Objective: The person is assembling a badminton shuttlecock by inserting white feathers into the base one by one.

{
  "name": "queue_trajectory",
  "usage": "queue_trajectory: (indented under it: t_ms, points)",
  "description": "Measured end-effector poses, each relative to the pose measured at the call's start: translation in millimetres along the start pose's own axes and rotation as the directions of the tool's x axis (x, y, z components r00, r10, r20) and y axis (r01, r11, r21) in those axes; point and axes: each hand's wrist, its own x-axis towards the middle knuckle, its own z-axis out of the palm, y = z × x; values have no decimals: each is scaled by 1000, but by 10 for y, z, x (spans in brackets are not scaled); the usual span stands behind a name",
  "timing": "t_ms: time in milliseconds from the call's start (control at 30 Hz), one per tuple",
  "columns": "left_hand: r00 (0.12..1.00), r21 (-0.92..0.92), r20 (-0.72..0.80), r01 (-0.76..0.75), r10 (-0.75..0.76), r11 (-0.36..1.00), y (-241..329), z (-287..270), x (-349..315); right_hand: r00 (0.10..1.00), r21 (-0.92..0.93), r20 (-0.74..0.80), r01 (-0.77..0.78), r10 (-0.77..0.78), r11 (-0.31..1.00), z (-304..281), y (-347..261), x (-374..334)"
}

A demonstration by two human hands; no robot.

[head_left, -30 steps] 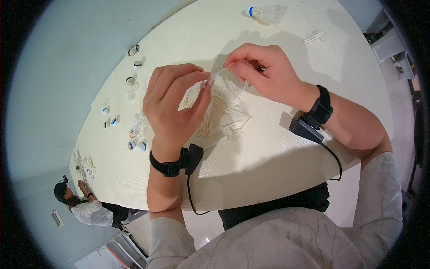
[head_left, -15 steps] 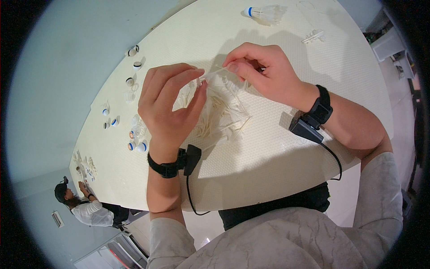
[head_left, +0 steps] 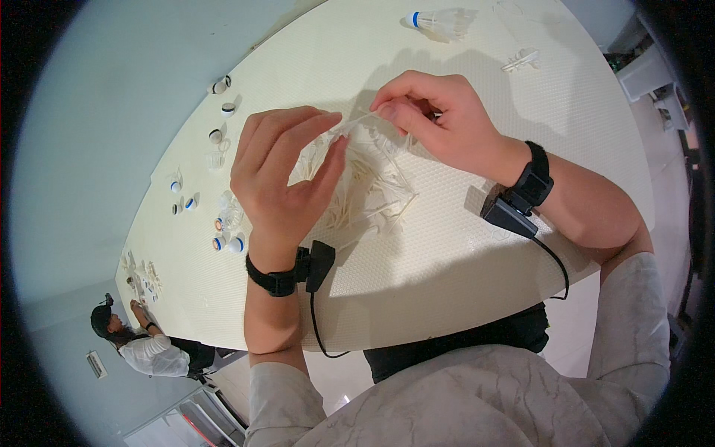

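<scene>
My right hand [head_left: 449,119] pinches one end of a thin white feather [head_left: 361,121] between thumb and forefinger. The feather stretches left toward my left hand [head_left: 277,160], whose thumb and fingers are apart around its other end; whether they touch it is hard to see. Beneath both hands lies a loose pile of white feathers [head_left: 372,197], partly hidden by my left hand.
On the pale textured table [head_left: 447,272], several shuttlecock corks [head_left: 236,244] lie at the left. A blue-banded shuttlecock [head_left: 439,24] rests at the far side, near a small feather cluster [head_left: 521,61]. A person [head_left: 153,346] works at the table's far left.
My left thumb and fingertips have shifted very slightly to the right. My right hand keeps its pinch on the feather, and everything else stays in place.
</scene>
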Motion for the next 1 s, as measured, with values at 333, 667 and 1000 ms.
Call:
queue_trajectory:
  t_ms: [333, 667, 1000]
  points:
    - [993, -82, -18, 116, -118, 990, -49, -8, -42, 988, 10, -94, 127, -125, 992, 70, 118, 12]
    - [975, -180, 20, 219, -219, 959, -76, -27, -59, 992, 32, -79, 101, -98, 994, 50, 80, 4]
    - [973, -165, 67, 228, -220, 960, -47, -47, -13, 1000, 16, -9, -9, 9, 1000, 1, -9, -12]
